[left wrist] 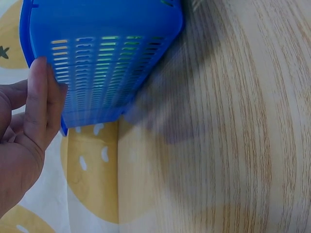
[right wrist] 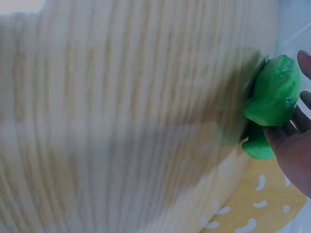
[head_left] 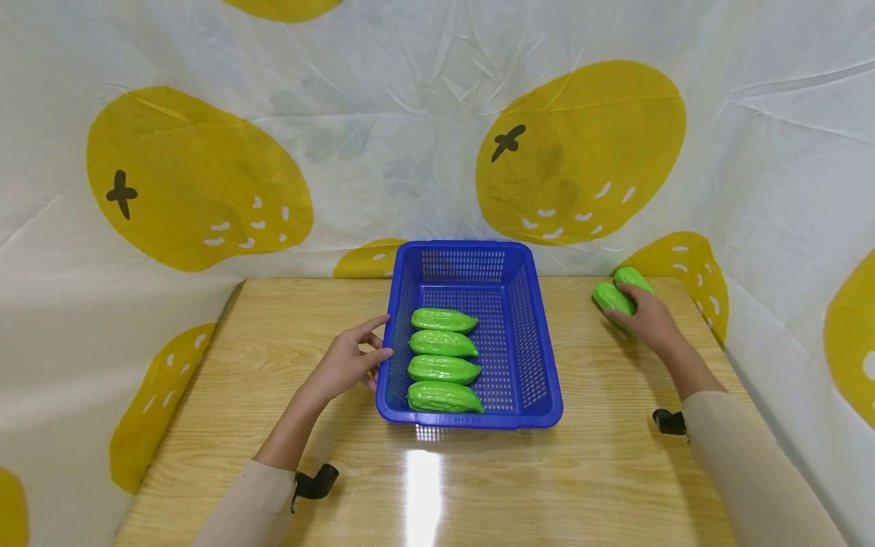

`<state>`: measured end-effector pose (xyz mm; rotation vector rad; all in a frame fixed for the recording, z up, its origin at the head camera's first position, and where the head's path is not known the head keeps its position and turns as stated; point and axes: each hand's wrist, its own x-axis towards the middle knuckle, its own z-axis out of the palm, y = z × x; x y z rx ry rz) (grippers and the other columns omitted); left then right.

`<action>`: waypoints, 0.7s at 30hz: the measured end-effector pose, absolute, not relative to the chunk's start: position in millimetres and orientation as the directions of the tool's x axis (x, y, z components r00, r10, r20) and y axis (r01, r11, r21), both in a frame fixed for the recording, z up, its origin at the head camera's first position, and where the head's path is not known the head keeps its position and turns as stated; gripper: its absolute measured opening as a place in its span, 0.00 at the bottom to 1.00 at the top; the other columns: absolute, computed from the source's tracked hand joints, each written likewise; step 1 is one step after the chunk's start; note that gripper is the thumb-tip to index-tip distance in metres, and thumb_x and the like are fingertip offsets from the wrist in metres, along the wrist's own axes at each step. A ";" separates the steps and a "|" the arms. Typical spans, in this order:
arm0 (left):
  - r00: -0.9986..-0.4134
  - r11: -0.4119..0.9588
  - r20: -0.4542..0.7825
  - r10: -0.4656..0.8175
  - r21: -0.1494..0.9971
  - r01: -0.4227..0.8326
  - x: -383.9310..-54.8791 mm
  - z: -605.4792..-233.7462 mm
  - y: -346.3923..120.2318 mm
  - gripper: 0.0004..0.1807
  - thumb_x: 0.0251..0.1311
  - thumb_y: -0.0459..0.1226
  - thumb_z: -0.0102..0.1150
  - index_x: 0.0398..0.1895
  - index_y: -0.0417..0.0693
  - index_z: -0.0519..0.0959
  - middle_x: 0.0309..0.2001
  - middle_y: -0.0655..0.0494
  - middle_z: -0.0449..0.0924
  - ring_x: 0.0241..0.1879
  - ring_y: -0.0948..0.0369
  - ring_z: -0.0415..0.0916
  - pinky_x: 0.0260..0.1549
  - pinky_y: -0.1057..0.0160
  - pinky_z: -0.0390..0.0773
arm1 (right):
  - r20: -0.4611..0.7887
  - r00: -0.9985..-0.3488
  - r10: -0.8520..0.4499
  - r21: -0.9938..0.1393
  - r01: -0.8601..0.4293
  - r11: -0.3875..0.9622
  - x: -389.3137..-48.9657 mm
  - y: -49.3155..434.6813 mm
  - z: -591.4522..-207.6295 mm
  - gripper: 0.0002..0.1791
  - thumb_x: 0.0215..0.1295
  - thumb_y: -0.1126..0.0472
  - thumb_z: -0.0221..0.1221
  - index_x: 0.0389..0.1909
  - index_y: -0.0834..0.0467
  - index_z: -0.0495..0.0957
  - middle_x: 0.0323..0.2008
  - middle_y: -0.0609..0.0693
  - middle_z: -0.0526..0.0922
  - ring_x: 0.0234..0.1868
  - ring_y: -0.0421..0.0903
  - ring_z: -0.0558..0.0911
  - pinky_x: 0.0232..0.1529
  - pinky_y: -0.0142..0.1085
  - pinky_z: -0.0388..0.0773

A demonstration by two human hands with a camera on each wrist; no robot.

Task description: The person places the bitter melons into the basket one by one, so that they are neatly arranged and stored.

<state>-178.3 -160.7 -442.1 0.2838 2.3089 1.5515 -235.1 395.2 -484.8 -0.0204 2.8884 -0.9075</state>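
Observation:
A blue plastic basket (head_left: 550,391) stands on the table with several green bitter melons (head_left: 444,369) lying in a column along its left side. My left hand (head_left: 350,361) touches the basket's left rim with fingertips and thumb, fingers fairly straight against the outer wall (left wrist: 92,63). Near the table's back right, my right hand (head_left: 645,317) holds a bitter melon (head_left: 611,298) between thumb and fingers. Just behind it lies another bitter melon (head_left: 630,278), close to the fingertips. The right wrist view shows the held bitter melon (right wrist: 274,92) partly in front of the other one (right wrist: 258,145).
The wooden table (head_left: 588,471) runs back to a white cloth (head_left: 410,175) printed with yellow fruit. Inside the basket, the right part of the mesh floor shows bare. A black wrist mount (head_left: 317,482) sits at the left cuff and another mount (head_left: 668,422) at the right.

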 end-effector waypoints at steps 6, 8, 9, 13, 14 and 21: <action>-0.920 0.377 -0.170 0.354 0.926 -0.026 -177.5 -441.8 -161.9 0.36 0.71 0.31 0.62 0.80 0.48 0.62 0.44 0.40 0.76 0.22 0.55 0.81 0.27 0.36 0.88 | -0.105 -0.993 -0.046 -0.548 0.019 0.836 -236.0 392.7 -488.7 0.42 0.76 0.55 0.60 0.78 0.71 0.52 0.72 0.77 0.58 0.68 0.75 0.64 0.63 0.71 0.68; -0.920 0.377 -0.169 0.354 0.926 -0.025 -177.8 -442.0 -162.6 0.36 0.71 0.31 0.62 0.80 0.48 0.62 0.44 0.40 0.76 0.22 0.55 0.81 0.27 0.37 0.88 | -0.087 -0.996 -0.035 -0.555 0.019 0.832 -235.9 391.1 -489.6 0.41 0.75 0.58 0.61 0.77 0.72 0.53 0.72 0.77 0.59 0.68 0.75 0.64 0.63 0.72 0.67; -0.920 0.377 -0.168 0.355 0.926 -0.024 -178.1 -442.0 -163.1 0.36 0.71 0.31 0.62 0.80 0.48 0.62 0.44 0.40 0.76 0.22 0.55 0.81 0.26 0.37 0.89 | -0.077 -0.997 -0.029 -0.556 0.019 0.831 -235.6 390.3 -490.1 0.40 0.74 0.59 0.62 0.77 0.72 0.54 0.72 0.77 0.59 0.68 0.75 0.64 0.64 0.72 0.67; -0.919 0.377 -0.165 0.358 0.926 -0.019 -178.4 -441.7 -164.3 0.36 0.71 0.32 0.62 0.80 0.48 0.62 0.44 0.40 0.76 0.22 0.54 0.81 0.25 0.39 0.89 | -0.067 -0.998 -0.007 -0.576 0.032 0.817 -233.8 387.1 -492.9 0.41 0.73 0.61 0.63 0.78 0.70 0.53 0.71 0.77 0.60 0.67 0.75 0.64 0.64 0.72 0.67; -0.919 0.377 -0.164 0.359 0.926 -0.018 -178.4 -441.5 -164.4 0.36 0.71 0.32 0.62 0.80 0.48 0.62 0.44 0.40 0.76 0.22 0.54 0.81 0.25 0.39 0.89 | -0.069 -0.998 -0.007 -0.581 0.035 0.813 -233.5 387.0 -494.1 0.42 0.73 0.61 0.63 0.78 0.70 0.52 0.71 0.77 0.60 0.67 0.75 0.64 0.63 0.72 0.67; -0.918 0.376 -0.165 0.360 0.926 -0.019 -178.7 -442.1 -163.8 0.36 0.71 0.31 0.62 0.80 0.49 0.62 0.44 0.40 0.76 0.22 0.55 0.81 0.26 0.37 0.89 | -0.057 -0.998 -0.015 -0.587 0.022 0.809 -230.3 387.9 -503.4 0.45 0.72 0.62 0.63 0.80 0.67 0.47 0.72 0.77 0.59 0.68 0.76 0.63 0.63 0.73 0.67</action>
